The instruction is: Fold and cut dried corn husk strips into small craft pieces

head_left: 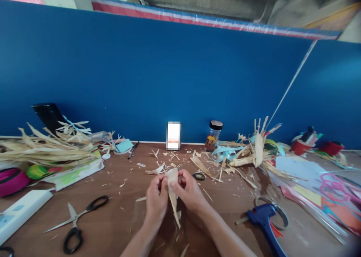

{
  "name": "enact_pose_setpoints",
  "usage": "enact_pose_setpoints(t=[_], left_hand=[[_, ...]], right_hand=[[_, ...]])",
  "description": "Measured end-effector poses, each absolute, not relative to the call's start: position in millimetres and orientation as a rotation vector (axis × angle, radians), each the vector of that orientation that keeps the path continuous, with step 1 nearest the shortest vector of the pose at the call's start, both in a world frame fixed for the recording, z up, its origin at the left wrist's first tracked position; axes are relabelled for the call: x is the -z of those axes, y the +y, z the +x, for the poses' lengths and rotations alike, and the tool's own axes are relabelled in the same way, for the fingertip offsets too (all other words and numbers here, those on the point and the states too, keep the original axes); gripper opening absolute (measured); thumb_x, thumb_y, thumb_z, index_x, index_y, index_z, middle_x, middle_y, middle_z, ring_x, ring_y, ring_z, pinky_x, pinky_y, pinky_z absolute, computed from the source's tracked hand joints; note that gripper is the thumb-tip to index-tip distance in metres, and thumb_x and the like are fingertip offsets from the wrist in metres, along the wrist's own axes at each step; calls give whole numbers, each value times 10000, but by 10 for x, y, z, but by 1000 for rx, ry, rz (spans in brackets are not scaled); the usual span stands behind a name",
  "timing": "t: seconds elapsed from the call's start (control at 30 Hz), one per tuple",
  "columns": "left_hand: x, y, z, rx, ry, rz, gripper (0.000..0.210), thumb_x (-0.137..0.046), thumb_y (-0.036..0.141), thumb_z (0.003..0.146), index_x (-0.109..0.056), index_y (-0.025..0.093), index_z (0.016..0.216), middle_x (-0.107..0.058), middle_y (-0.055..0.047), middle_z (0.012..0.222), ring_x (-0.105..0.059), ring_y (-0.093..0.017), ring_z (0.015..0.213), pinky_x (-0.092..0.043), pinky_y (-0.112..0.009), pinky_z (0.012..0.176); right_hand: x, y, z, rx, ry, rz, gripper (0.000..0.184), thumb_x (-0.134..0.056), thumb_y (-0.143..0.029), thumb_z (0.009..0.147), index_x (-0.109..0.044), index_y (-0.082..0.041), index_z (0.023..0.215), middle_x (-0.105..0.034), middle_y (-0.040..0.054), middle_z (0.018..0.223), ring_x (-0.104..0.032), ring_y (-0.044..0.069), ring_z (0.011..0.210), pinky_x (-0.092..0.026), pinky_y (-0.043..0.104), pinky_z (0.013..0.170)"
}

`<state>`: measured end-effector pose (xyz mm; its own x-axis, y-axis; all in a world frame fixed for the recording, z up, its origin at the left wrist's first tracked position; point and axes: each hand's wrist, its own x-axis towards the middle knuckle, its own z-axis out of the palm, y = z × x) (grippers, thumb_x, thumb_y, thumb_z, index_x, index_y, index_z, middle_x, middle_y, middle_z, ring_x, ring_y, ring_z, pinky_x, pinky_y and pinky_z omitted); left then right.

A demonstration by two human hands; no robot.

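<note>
Between my two hands, over the middle of the brown table, is a strip of dried corn husk point(172, 180), broad at the top and narrowing to a point below. My left hand point(157, 196) pinches its left edge with thumb and fingertips. On the other side my right hand point(189, 191) grips it, the thumb pressed across the husk's face. Small husk scraps point(158, 169) lie just beyond my hands. A dark ring-shaped object point(199, 176) sits close by my right hand, and I cannot make out what it is.
Open scissors point(75, 217) lie at left, near a white power strip point(25, 212). Piles of husks point(42, 148) fill the back left. A blurred upright phone point(173, 136) and a lidded jar point(211, 136) stand by the blue partition point(169, 69). A blue glue gun point(263, 215) rests at right.
</note>
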<state>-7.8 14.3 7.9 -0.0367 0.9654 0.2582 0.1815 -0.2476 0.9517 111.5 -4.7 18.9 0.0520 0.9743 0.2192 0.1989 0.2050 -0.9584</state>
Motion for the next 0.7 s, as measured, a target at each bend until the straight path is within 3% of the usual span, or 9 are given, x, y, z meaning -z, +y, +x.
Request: enact_pose_setpoints(t=[0.07,0.17,0.27,0.4,0.53,0.7], left_hand=[[-81,151,-90,-1380,1298,1538,199,-467,336,787,-566,173,843,-626,-46,786,-564,-203,739,-412,-296,695],[-76,152,-83,-1351,1336,1541,207,-440,342,804,-561,179,847,-617,-40,768,-562,-198,722,-410,-308,702],[-79,150,-68,-1291,1294,1487,235,-432,366,809,-554,179,883,-604,-27,727,-555,-179,640,-425,-295,634],[-93,170,-75,-1402,1194,1387,266,-533,364,757,-546,179,948,-610,-36,821,-569,-171,723,-441,-271,660],[-72,170,-65,-1426,1129,1199,244,-574,370,725,-582,167,860,-594,-16,726,-542,-139,632,-437,-225,553],[-67,108,2,-1371,1012,1055,212,-624,337,690,-581,173,817,-562,29,636,-488,-88,534,-404,-183,480]], right_hand=[[-193,-67,1095,-986,-1428,-1137,216,-586,-293,735,-543,-163,902,-569,-12,684,-511,119,600,-397,205,551],[-189,-65,1091,-999,-1405,-1134,166,-494,-296,797,-564,-146,814,-582,4,701,-523,124,626,-407,214,579],[-189,-54,1104,-873,-1433,-1238,167,-464,-279,806,-548,-146,750,-556,-9,655,-489,116,604,-378,202,550],[-226,-73,1125,-661,-1561,-1340,151,-496,-222,767,-480,-162,629,-430,-52,562,-384,89,539,-294,187,496],[-245,-91,1125,-726,-1590,-1301,82,-516,-203,748,-507,-163,677,-448,-50,589,-394,87,552,-301,183,510],[-127,-33,1088,-806,-1347,-1249,231,-461,-327,811,-525,-161,664,-474,-36,582,-419,95,548,-333,190,513]])
